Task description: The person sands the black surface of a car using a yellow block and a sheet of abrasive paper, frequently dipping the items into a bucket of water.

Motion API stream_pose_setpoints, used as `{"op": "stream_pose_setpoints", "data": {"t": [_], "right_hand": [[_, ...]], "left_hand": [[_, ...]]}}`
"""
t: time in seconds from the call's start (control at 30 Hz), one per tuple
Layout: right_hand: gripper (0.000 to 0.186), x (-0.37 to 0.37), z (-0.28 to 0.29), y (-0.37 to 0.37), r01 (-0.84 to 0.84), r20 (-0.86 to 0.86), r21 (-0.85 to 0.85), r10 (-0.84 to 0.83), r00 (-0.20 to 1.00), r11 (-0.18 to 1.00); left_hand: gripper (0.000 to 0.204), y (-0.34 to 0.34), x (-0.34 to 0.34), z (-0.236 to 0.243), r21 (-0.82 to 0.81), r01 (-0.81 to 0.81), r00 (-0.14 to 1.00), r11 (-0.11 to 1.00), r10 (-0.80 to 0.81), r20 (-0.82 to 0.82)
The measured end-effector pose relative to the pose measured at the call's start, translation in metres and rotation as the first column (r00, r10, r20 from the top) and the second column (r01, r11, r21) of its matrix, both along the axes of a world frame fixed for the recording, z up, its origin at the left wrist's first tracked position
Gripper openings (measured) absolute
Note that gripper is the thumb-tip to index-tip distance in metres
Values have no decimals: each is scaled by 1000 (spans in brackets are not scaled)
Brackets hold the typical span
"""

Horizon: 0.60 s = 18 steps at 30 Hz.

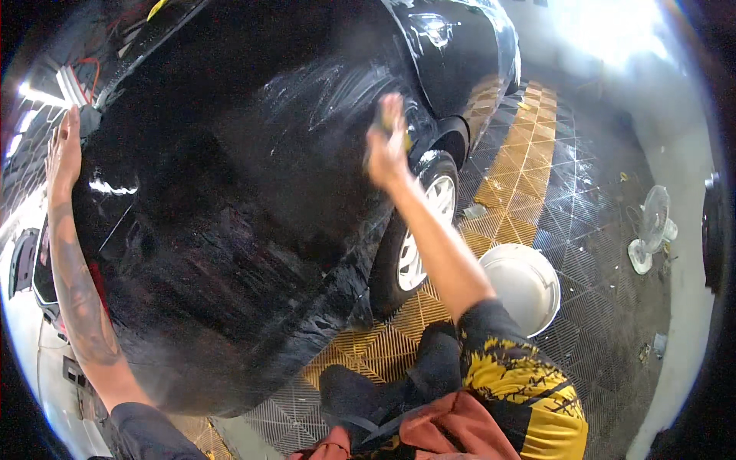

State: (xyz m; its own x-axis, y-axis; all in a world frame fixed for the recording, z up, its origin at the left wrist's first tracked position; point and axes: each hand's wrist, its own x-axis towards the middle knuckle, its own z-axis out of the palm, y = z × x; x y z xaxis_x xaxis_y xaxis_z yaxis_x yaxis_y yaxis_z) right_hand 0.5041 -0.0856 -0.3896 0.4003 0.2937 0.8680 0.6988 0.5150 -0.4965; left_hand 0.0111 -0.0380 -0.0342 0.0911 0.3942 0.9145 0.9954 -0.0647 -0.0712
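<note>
A glossy black car (230, 169) fills the left and middle of the head view, with pale swirled streaks on its panel. My right hand (389, 149) is at this panel near the wheel arch, fingers curled round a small yellow-and-dark pad (386, 116). Motion blur and my fingers hide most of the pad. On the far left, my left hand (64, 157) lies flat against the car's edge, fingers stretched out and holding nothing. Just below my right hand is the wheel (437, 195), with a black tyre and silver spokes.
A white bucket (553, 295) stands on the gridded floor mat (517, 176) beside my right arm. Farther right is a small pale fan (652, 230) near the wall. A reddish cloth (460, 425) lies over my lap, close to the wheel.
</note>
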Motion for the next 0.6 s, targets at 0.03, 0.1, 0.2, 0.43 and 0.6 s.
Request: {"op": "stream_pose_setpoints", "data": {"t": [0.03,0.1,0.2,0.43,0.6], "right_hand": [[67,9,12,1,-24,-177,-6,23,984,1000],[68,-4,6,-7,-94,-210,32,99,973,995],[71,-37,-13,-45,-125,-20,-146,124,992,981],[55,68,-22,31,-123,-221,-92,100,970,988],[39,166,-126,-38,-13,314,-685,311,897,729]], "left_hand": [[83,2,-2,1,4,18,1000,1000,-18,-17],[83,8,-7,2,-2,41,999,999,-41,-25],[80,19,-16,4,57,14,999,998,-11,-46],[76,40,-31,6,91,-67,992,994,76,-101],[79,35,-28,-1,181,-22,908,983,95,-407]]}}
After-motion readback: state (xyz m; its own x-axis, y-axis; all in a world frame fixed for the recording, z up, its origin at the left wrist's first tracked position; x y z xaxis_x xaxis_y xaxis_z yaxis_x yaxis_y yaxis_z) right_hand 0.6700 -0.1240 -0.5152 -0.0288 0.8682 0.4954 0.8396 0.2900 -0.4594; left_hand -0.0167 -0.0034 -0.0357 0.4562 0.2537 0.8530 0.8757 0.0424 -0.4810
